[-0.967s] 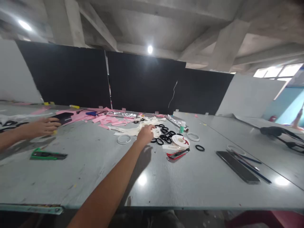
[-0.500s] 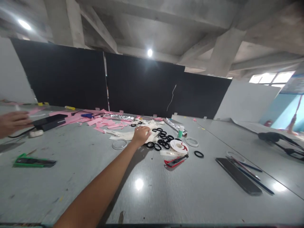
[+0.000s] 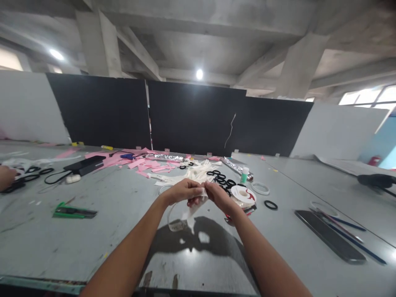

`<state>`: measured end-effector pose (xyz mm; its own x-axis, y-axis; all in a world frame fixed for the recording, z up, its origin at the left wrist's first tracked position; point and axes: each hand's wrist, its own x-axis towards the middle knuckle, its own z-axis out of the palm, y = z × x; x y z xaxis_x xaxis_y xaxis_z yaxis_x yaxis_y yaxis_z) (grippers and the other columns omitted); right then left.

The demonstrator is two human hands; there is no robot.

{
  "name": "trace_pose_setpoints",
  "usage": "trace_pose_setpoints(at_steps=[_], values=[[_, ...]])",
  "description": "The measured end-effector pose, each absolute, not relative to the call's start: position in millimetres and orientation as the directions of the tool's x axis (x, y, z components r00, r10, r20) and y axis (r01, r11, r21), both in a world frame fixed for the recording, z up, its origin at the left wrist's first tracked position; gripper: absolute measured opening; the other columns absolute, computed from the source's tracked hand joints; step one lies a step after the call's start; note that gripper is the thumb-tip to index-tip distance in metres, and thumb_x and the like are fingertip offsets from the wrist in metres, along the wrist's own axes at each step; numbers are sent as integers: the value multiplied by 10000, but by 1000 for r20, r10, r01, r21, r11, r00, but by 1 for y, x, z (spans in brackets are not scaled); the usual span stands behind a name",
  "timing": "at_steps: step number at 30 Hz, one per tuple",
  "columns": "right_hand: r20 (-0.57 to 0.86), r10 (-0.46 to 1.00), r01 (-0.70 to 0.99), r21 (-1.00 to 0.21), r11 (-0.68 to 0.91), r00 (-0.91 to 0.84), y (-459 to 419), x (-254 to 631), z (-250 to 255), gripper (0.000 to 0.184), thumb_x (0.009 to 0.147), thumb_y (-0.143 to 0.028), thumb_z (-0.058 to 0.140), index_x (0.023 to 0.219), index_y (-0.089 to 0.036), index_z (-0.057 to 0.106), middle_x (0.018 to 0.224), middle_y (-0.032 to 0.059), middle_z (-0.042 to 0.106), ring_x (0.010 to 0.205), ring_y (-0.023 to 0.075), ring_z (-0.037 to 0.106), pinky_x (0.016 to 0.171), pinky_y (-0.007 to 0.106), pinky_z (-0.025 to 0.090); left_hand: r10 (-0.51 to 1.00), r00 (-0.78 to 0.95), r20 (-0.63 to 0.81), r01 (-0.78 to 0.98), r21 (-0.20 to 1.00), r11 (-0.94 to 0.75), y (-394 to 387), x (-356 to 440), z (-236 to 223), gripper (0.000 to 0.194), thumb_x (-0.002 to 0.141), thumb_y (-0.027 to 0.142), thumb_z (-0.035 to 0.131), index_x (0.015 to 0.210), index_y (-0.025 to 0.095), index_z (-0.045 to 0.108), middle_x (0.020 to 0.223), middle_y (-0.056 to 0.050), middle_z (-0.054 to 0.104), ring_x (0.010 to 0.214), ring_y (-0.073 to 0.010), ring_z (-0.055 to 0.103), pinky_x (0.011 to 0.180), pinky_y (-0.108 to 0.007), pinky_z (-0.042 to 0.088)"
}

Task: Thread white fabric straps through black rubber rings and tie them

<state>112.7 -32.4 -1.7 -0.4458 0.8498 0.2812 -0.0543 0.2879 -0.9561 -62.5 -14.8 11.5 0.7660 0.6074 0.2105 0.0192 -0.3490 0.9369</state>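
Note:
My left hand [image 3: 181, 192] and my right hand [image 3: 219, 195] meet above the middle of the grey table [image 3: 123, 231], both pinching a strip of white ribbon [image 3: 191, 210] that hangs down between them. Its loose end curls onto the table below. Just beyond my hands lies a heap of white ribbon pieces [image 3: 198, 170] and several black rings [image 3: 223, 180]. A white ribbon spool [image 3: 243, 193] sits right of my right hand, with a single black ring [image 3: 271, 204] further right.
Pink paper strips [image 3: 145, 163] litter the far side. A green-handled tool [image 3: 74, 212] lies at the left. A dark flat bar [image 3: 329, 235] and blue pens [image 3: 349, 233] lie at the right. Another person's hand [image 3: 6, 177] rests at the far left edge beside black rings and a dark device [image 3: 85, 164].
My left hand drew back from the ribbon heap with a strip. My right hand came into view and joined it. The other person's hand pulled away to the left.

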Motion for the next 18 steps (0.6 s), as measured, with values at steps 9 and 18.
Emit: trace_pose_setpoints(at_steps=[9, 18], values=[[347, 877, -271, -926, 263, -333, -36, 136, -7, 341, 712, -394, 688, 572, -184, 458, 605, -15, 500, 558, 104, 449, 530, 236, 343, 719, 680, 146, 3, 979, -202, -2, -74, -1, 368, 782, 489, 617, 795, 123, 591, 539, 19, 535, 397, -53, 430, 392, -184, 365], [338, 924, 130, -923, 362, -180, -27, 178, 0, 397, 756, -447, 627, 583, -207, 361, 462, -91, 296, 414, 58, 221, 422, 221, 163, 765, 640, 73, 163, 960, -228, 14, -92, -7, 335, 764, 470, 628, 828, 141, 622, 810, -67, 667, 520, -89, 520, 438, -208, 412]])
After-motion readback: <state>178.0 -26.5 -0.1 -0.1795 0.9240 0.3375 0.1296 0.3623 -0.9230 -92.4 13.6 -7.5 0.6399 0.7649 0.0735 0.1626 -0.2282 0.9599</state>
